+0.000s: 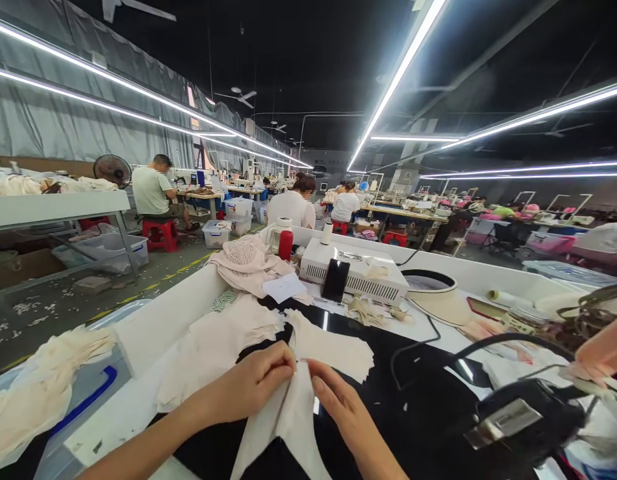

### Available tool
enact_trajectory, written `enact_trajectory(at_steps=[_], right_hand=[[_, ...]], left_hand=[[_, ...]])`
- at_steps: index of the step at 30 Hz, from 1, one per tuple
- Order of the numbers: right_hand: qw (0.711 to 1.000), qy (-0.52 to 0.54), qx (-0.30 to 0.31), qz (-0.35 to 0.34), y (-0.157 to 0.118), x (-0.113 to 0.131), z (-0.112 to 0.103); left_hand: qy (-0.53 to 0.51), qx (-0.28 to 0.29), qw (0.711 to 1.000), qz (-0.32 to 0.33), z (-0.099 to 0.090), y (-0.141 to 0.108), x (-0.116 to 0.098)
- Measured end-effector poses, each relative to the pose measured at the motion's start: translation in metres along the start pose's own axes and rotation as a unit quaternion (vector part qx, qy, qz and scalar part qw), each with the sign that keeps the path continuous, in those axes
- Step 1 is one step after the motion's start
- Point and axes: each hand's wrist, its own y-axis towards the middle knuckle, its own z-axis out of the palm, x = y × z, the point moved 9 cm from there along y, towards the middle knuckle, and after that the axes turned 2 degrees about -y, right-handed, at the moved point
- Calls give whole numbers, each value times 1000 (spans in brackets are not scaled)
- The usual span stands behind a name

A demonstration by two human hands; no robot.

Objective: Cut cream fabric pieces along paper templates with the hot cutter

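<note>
Fabric (298, 413), pale and folded to two pointed tails, hangs in the near middle of the scene, just above the glossy black work surface (388, 413), and we count one such piece between two hands. We see the left hand (253, 377) gripping its upper edge between thumb and bent forefinger; the right hand (338, 400) has its fingertips at the upper right edge, though we cannot tell from here whether they pinch the cloth or merely touch it. We judge it light, soft and limp, not slippery, hard to break but easy to crease or pull out of shape, so we would take hold at the top edge, with a fingertip grip on either side of the fold. Just beyond, we count one heap of pale cut pieces (208, 353) on the left and one flat pale piece (335, 343) on the right, perhaps several layers deep. Farther off stand one dark phone (335, 280), one white vented box (321, 252), one thread spool (327, 233) on it and one red bottle (285, 245); one black device (518, 420) lies near right. At the far side, three seated people in pale tops show plainly.
</note>
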Motion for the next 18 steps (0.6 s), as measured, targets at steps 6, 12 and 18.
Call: enact_trajectory(at_steps=[6, 12, 18], right_hand=[[989, 124, 53, 54, -18, -4, 25], [997, 64, 26, 28, -24, -8, 17], [1000, -5, 14, 17, -32, -9, 11]], left_hand=[[-46, 17, 999, -2, 19, 5, -1], [-183, 7, 982, -44, 37, 12, 28], [-183, 8, 978, -95, 51, 16, 37]])
